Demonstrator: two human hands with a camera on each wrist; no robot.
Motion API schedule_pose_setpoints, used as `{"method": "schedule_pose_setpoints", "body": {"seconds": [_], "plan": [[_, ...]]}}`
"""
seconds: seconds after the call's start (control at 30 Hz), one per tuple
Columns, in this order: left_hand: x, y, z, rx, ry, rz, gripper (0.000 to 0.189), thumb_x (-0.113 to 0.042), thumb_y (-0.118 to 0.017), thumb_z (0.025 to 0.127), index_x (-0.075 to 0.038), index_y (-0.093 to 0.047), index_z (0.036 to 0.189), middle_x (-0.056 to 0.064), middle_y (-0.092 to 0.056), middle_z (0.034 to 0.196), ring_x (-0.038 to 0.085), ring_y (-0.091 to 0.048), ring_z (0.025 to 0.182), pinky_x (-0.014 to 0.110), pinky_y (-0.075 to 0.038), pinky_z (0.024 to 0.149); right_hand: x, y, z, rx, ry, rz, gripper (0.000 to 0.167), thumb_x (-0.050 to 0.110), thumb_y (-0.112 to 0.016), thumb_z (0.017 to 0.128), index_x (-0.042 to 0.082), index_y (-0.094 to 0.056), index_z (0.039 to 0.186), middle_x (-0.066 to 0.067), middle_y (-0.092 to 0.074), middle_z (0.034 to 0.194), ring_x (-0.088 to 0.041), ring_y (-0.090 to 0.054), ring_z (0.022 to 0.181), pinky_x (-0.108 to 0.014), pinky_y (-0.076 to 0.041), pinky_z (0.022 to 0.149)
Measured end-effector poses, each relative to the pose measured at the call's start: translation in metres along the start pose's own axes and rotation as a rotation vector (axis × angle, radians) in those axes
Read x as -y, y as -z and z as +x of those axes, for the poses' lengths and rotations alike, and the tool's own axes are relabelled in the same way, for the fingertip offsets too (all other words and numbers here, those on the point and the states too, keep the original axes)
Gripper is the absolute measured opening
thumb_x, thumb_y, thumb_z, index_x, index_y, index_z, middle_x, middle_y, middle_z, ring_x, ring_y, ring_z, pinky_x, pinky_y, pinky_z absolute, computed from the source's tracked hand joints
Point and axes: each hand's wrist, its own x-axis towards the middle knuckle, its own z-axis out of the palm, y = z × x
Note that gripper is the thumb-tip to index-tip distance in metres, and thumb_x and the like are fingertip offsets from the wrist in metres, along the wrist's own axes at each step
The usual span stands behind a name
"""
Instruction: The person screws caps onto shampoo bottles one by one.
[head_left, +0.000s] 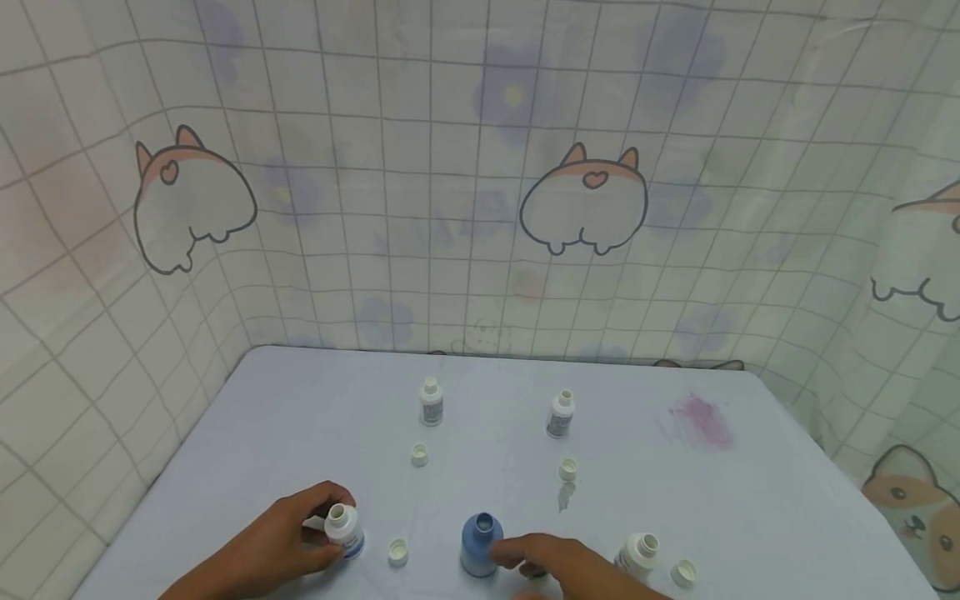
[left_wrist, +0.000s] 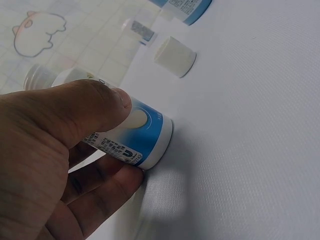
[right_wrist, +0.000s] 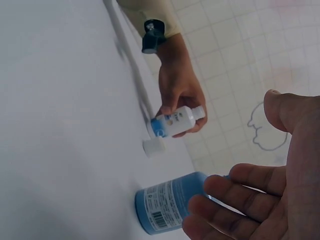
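My left hand [head_left: 281, 537] grips a small white bottle with a blue lower band [head_left: 345, 533] and an uncapped neck. In the left wrist view, the thumb lies across the label of that bottle [left_wrist: 142, 132], and its base stands on the white tabletop. A white cap [head_left: 397, 552] sits just right of it. Near the middle stands a larger blue bottle [head_left: 478, 550] with an open mouth. My right hand [head_left: 562, 562] is beside this bottle, fingers loosely extended; in the right wrist view the fingertips overlap the upper part of the blue bottle [right_wrist: 162, 207]. Whether they touch it I cannot tell.
Two small white bottles, one at the back left [head_left: 432, 408] and one at the back right [head_left: 559, 421], have caps [head_left: 419, 455] [head_left: 567, 470] in front of them. Another white bottle [head_left: 637, 554] and cap [head_left: 684, 572] are right of my right hand. A pink stain [head_left: 703, 421] marks the table.
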Motion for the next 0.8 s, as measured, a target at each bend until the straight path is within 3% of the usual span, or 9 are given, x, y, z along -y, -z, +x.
{"method": "schedule_pose_setpoints", "body": {"seconds": [0.13,0.37,0.5,0.8], "plan": [[0.001,0.000,0.001,-0.004,-0.003,0.018,0.043,-0.029,-0.084,0.087,-0.019,-0.059,0.120,-0.007,-0.064,0.114,0.013,-0.066,0.105,0.029,-0.057,0.087,0.002,-0.004,0.007,0.020,-0.038,0.020,0.040,0.031,-0.059,0.106,0.024,-0.055,0.145,0.007,-0.059,0.137,-0.014,-0.059,0.120,-0.036,-0.053,0.096],[0.003,0.001,0.002,-0.012,-0.016,0.033,0.041,-0.031,-0.084,0.088,-0.020,-0.059,0.119,-0.008,-0.064,0.115,0.012,-0.065,0.105,0.028,-0.057,0.088,-0.004,-0.011,0.025,0.053,-0.058,-0.011,0.054,0.022,-0.079,0.092,0.016,-0.058,0.142,0.008,-0.062,0.135,-0.009,-0.061,0.118,-0.032,-0.052,0.097],[0.002,0.001,0.001,-0.013,-0.022,0.032,0.040,-0.031,-0.083,0.088,-0.021,-0.059,0.119,-0.008,-0.064,0.116,0.012,-0.065,0.106,0.029,-0.057,0.088,-0.005,-0.016,0.032,0.061,-0.116,-0.011,0.055,0.025,-0.081,0.090,0.020,-0.060,0.141,0.014,-0.061,0.134,-0.004,-0.061,0.114,-0.032,-0.053,0.095],[0.002,0.001,0.000,-0.002,-0.004,0.022,0.042,-0.028,-0.084,0.088,-0.020,-0.059,0.121,-0.007,-0.064,0.118,0.015,-0.066,0.107,0.031,-0.058,0.088,0.009,-0.027,0.028,0.020,-0.088,0.030,0.054,0.028,-0.080,0.091,0.023,-0.059,0.141,0.013,-0.060,0.136,-0.007,-0.061,0.116,-0.034,-0.055,0.092]]}}
